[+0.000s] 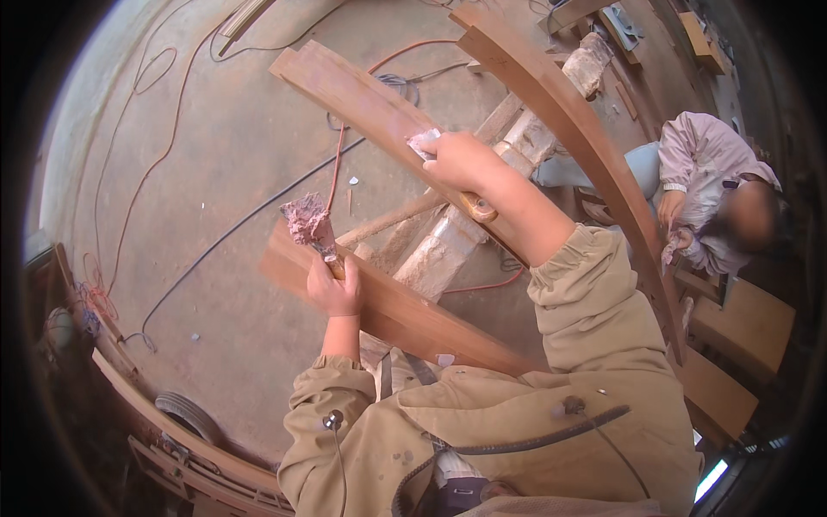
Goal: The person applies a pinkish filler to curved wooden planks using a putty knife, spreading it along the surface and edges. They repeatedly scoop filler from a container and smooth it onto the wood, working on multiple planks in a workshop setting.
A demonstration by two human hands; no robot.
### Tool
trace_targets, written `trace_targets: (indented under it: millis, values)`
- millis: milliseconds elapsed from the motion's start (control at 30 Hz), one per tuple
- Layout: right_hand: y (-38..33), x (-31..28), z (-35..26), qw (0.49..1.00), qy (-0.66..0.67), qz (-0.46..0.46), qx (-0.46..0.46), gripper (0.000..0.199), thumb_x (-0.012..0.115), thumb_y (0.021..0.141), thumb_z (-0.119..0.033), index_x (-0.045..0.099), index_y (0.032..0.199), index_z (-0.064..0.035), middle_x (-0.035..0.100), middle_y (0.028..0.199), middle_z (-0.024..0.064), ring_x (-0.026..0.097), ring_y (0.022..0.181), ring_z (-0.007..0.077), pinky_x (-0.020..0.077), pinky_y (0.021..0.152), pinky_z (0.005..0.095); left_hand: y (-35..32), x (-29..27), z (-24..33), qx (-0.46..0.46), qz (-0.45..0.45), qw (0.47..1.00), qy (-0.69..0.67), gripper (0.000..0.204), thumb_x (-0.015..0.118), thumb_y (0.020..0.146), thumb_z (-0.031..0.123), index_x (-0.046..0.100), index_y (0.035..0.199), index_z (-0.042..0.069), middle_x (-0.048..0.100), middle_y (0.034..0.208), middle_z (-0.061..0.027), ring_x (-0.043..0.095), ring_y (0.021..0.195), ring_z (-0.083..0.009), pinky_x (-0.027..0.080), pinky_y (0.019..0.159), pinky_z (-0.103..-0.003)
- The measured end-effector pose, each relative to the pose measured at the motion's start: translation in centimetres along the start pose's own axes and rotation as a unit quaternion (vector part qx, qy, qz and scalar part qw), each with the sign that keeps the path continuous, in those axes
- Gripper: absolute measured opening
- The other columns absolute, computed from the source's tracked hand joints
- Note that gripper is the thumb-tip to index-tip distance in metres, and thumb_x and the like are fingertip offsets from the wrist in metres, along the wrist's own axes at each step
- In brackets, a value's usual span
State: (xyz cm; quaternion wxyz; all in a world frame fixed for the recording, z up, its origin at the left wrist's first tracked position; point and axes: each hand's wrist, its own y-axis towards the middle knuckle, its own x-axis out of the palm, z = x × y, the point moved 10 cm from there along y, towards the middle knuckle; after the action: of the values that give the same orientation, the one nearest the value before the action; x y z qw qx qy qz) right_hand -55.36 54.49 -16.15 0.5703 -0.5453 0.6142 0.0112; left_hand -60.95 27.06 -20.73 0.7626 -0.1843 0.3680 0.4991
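Counting around one curved beam [573,112]
Left of it: two long boards [349,93], two hands [334,290], one goopy scraper [320,233], one tire [189,417]. Mostly right: one other person [708,145].

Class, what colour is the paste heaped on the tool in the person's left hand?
The paste is dull pink, seen best in the head view.

Left grip [333,289] curled, right grip [459,162] outstretched

The putty [305,217] left of centre looks matt, lumpy and rough. The wooden plank [355,96] at upper centre is smooth but dully smeared; the curved beam [564,105] at upper right is smooth wood. The support bar [446,250] mid-frame is roughly crusted; the jacket [517,415] below is creased, matt cloth.
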Motion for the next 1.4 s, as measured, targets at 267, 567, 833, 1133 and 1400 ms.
trace_targets:
  millis: [267,567,833,1133,1400]
  values:
    - [-3.8,0.6,4.4,0.996,0.065,0.065,0.010,0.037,0.053,0.079,-0.020,0.058,0.115,-0.0137,0.061,0.096,0.0213,0.059,0.090,0.0359,0.0463,0.080,0.0419,0.0,-0.3,0.2,0.004,0.007,1.000,-0.020,0.025,0.063,0.071,0.024,0.055,0.083,0.004,0.055,0.070,-0.0144,0.054,0.066,-0.0352,0.042,0.058,-0.041]
    - [-3.7,2.6,5.8,0.996,-0.016,0.093,0.006,0.038,0.053,0.082,-0.023,0.054,0.120,-0.0194,0.061,0.096,0.0223,0.058,0.090,0.0377,0.0462,0.079,0.0415,0.0,-0.1,0.1,0.012,-0.005,1.000,-0.015,0.026,0.063,0.071,0.024,0.054,0.083,0.004,0.054,0.069,-0.0148,0.053,0.066,-0.0353,0.041,0.058,-0.041]
    - [-1.6,0.2,4.0,0.999,-0.003,0.031,0.011,0.040,0.054,0.081,-0.021,0.054,0.120,-0.0130,0.060,0.101,0.0210,0.057,0.094,0.0355,0.0445,0.083,0.0407,0.1,-0.2,0.6,0.013,0.000,1.000,-0.027,0.025,0.063,0.071,0.024,0.055,0.083,0.004,0.054,0.070,-0.0143,0.053,0.066,-0.0351,0.042,0.058,-0.041]
    - [0.3,-1.1,2.9,0.998,0.032,0.043,-0.025,0.041,0.053,0.078,-0.019,0.057,0.118,-0.0129,0.061,0.101,0.0203,0.057,0.094,0.0359,0.0449,0.084,0.0392,-0.1,-0.2,0.2,0.022,0.013,1.000,-0.013,0.025,0.063,0.071,0.025,0.055,0.083,0.004,0.054,0.069,-0.0143,0.053,0.065,-0.0348,0.042,0.057,-0.041]
    - [-4.1,1.2,3.0,0.999,0.028,-0.012,-0.036,0.040,0.055,0.079,-0.021,0.056,0.118,-0.0114,0.061,0.100,0.0216,0.058,0.091,0.0359,0.0452,0.082,0.0388,0.1,-0.3,0.2,0.016,0.008,0.999,-0.033,0.026,0.064,0.071,0.025,0.055,0.084,0.004,0.055,0.070,-0.0146,0.054,0.066,-0.0347,0.042,0.058,-0.041]
